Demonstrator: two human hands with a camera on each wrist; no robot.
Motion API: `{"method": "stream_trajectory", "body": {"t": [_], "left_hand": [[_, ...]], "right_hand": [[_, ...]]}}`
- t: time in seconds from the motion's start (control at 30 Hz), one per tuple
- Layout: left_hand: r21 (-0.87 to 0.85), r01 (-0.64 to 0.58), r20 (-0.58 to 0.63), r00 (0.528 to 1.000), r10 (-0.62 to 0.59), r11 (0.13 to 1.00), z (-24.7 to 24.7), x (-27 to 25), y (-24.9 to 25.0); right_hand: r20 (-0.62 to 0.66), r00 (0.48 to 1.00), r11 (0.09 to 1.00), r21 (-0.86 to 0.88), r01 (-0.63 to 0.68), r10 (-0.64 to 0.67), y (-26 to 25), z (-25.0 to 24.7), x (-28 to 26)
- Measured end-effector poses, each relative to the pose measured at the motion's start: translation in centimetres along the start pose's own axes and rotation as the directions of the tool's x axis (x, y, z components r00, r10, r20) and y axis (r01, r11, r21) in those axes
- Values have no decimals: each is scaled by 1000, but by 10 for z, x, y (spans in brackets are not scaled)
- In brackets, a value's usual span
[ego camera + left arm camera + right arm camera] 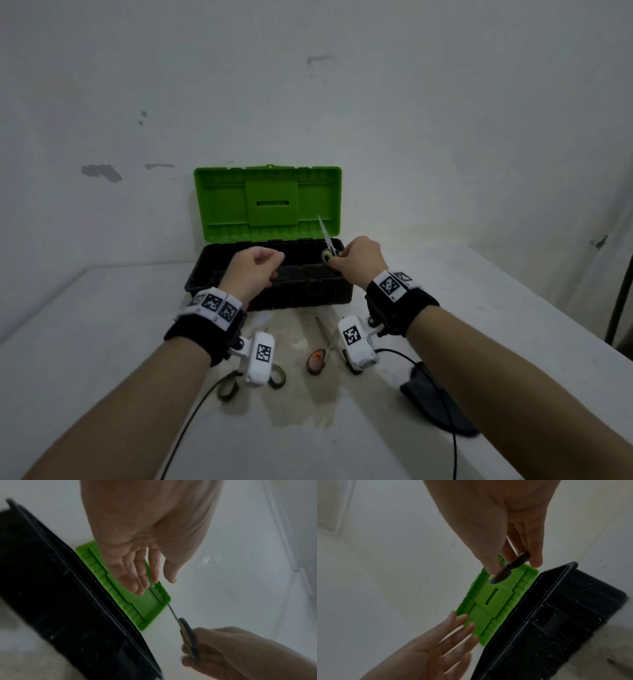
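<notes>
Closest lay one dark pouch (pixel 435 401) on the tabletop (pixel 496 308). Past it two pairs of scissors lay flat: an olive-handled pair (pixel 227 390), partly hidden, and an orange-handled pair (pixel 317 359) with its tips pointing away. Beyond stood one black box (pixel 308 291), its green lid (pixel 267 202) upright and its inside showing bare, speckled walls. Over its left half hung the left hand (pixel 251 270), fingers loose, holding nothing. Over its right end the right hand (pixel 363 260) pinched the handles of a third pair (pixel 327 240), blades together, long axis steep, tips up toward the lid.

a workshop corner: toolbox (pixel 269 238) on stained table (pixel 102 325)
</notes>
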State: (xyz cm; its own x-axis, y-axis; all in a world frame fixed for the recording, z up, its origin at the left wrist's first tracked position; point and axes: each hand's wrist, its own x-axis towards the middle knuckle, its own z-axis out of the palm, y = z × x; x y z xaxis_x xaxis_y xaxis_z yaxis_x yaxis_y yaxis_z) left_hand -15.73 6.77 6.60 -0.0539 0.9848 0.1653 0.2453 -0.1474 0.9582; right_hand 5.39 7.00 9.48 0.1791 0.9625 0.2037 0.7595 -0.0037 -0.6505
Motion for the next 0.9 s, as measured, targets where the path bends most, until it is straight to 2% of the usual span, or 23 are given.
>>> {"method": "stream_trajectory", "body": {"t": [0.13,0.23,0.33,0.43,0.5,0.67,0.77,0.8,0.87,0.9], "left_hand": [[255,-18,-106,993,47,967,-54,45,-26],[390,50,-178,984,22,920,-88,70,-49],[452,159,-224,973,-60,878,-111,90,-77],[414,260,-217,959,-183,873,-120,103,-103],[371,281,-186,956,-226,885,-120,107,-115],[194,269,-183,955,-235,943,-121,117,-138],[149,278,-191,950,-248,949,-122,115,-139],[146,279,-195,949,-249,949,-123,116,-140],[135,280,-190,949,-253,951,-125,117,-144],[132,281,-183,949,-255,951,-124,116,-142]], "right_hand": [[40,998,990,-129,-51,57,-9,29,37],[90,993,966,-251,-56,80,-11,46,58],[150,984,940,-338,-44,100,-12,63,75],[197,971,911,-409,-44,136,-8,78,88],[249,957,890,-456,-20,149,-2,84,92],[322,937,840,-540,61,139,3,87,93],[381,922,779,-600,183,76,2,86,93],[348,935,752,-634,178,72,1,89,92],[211,964,684,-728,47,159,-1,95,89],[218,959,701,-713,28,184,-1,98,92]]}}
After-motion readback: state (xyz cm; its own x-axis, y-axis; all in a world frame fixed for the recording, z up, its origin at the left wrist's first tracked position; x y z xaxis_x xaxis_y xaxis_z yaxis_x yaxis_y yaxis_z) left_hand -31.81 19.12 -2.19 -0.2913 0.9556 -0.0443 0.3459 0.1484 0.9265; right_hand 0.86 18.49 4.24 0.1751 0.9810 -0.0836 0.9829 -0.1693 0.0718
